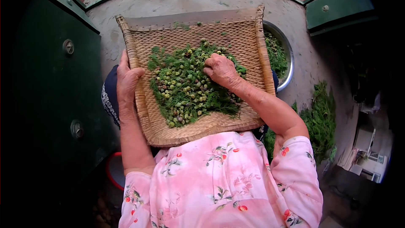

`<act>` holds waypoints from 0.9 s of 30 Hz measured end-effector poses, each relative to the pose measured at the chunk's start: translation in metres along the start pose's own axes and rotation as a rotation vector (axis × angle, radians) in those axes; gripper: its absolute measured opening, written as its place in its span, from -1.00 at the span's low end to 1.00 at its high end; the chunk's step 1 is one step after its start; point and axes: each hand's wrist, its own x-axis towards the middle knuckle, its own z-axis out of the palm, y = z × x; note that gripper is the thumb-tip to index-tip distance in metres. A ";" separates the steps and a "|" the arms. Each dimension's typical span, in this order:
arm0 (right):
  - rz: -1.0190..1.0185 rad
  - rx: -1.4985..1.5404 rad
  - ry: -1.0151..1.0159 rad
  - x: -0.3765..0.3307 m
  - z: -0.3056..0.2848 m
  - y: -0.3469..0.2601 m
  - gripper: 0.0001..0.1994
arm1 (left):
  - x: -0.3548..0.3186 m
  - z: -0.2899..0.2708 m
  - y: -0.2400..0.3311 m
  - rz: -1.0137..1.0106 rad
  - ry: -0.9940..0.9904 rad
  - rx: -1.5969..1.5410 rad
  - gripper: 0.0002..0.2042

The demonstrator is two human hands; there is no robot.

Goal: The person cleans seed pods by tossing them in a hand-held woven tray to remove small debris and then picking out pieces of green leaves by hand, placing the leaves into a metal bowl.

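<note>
Across my lap rests a woven winnowing basket (194, 133), its wide flat lip pointing away from me. A heap of small round green seed pods (179, 82), a few brownish, lies in it, mixed with feathery green sprigs (221, 103). My left hand (126, 78) is closed around the basket's left rim, thumb over the top. Over the right far side of the heap, my right hand (221, 68) has its fingers curled together, knuckles up. Whatever is in those fingers is hidden beneath the hand.
Right of the basket a round metal basin (289, 52) holds more pods and greenery. Cut leafy branches (318, 118) lie on the floor nearer me. A red-rimmed basin (113, 171) stands at lower left, beside a dark green door (55, 88). A threshold crosses the far side.
</note>
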 end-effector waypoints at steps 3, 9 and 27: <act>0.014 0.332 0.016 0.001 -0.019 0.007 -0.86 | 0.002 0.000 -0.003 0.006 0.016 -0.012 -0.36; 0.294 0.783 -0.138 -0.010 -0.058 0.007 -0.86 | 0.003 -0.008 -0.008 0.013 0.013 0.043 -0.35; 0.173 1.060 0.084 0.012 -0.072 0.009 -0.71 | 0.005 -0.006 -0.004 -0.001 0.011 0.115 -0.38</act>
